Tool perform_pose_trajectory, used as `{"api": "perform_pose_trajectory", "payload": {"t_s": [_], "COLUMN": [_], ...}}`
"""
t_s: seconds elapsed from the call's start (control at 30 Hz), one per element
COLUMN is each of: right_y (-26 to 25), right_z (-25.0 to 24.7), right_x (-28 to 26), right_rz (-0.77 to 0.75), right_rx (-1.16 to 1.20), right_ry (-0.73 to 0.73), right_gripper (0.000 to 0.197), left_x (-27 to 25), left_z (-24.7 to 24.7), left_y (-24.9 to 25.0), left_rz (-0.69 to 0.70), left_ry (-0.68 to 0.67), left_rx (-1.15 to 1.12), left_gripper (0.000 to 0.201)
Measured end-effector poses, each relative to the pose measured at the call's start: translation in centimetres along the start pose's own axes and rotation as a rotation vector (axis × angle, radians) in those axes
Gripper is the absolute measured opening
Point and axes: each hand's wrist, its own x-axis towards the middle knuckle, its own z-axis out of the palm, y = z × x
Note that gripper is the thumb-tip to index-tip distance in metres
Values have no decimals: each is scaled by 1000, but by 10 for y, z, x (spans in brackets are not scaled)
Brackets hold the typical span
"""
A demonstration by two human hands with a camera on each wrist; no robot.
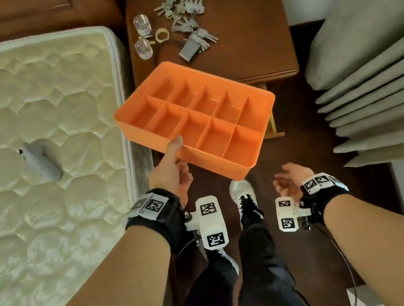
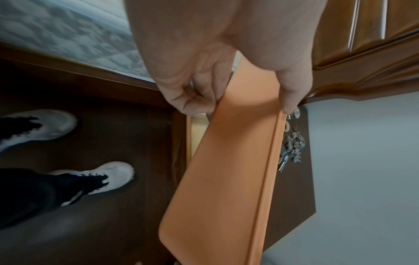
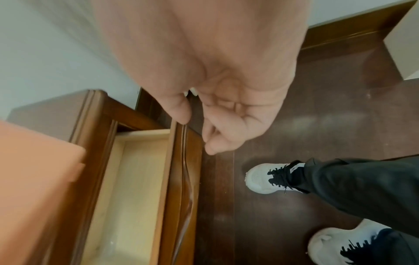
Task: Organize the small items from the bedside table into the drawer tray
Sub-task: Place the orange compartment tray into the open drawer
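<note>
An orange tray (image 1: pixel 254 154) with several empty compartments hangs in the air above the pulled-out drawer (image 3: pixel 136 188). My left hand (image 1: pixel 174 162) grips its near left wall, thumb over the rim and fingers under the base (image 2: pixel 222 179). My right hand (image 1: pixel 289 178) hangs free to the right of the tray, fingers loosely curled, holding nothing. On the bedside table (image 1: pixel 254 24) lie several bunches of keys (image 1: pixel 185 14), two clear round jars (image 1: pixel 141 24), a pale ring (image 1: pixel 162 35) and a grey metal block (image 1: pixel 189 50).
A bare mattress (image 1: pixel 35 154) lies to the left with a grey controller (image 1: pixel 40 161) on it. Beige curtains (image 1: pixel 382 69) hang at the right. My feet in white shoes (image 1: pixel 242 194) stand on the dark wooden floor. The drawer's pale wooden bottom is bare.
</note>
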Motion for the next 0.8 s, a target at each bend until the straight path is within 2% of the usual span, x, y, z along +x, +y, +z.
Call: {"api": "perform_pose_trajectory", "payload": {"t_s": [0.17,0.37,0.53,0.7,0.8], "right_y": [-17,-62,-107,-138,-157], "right_z": [-25,-33,-20,8,26], "right_x": [-52,-56,-34,4,29], "right_rz": [-30,-91,-324,-487,-562], "right_rx": [45,-183,-447,-630,-743], "right_ry": [-29,18,74,134,164], "right_gripper": [33,35,41,29,20], "left_x": [-22,-3,36,83,115], "left_z": [9,44,98,136,142], "left_y": [-25,-47,-57,-64,-68], "left_rz": [-166,-349,-346,-362,-348], "left_ry": [75,79,183,217,217], "left_rx": [101,104,29,-46,-102], "left_gripper": [63,54,55,64,56]}}
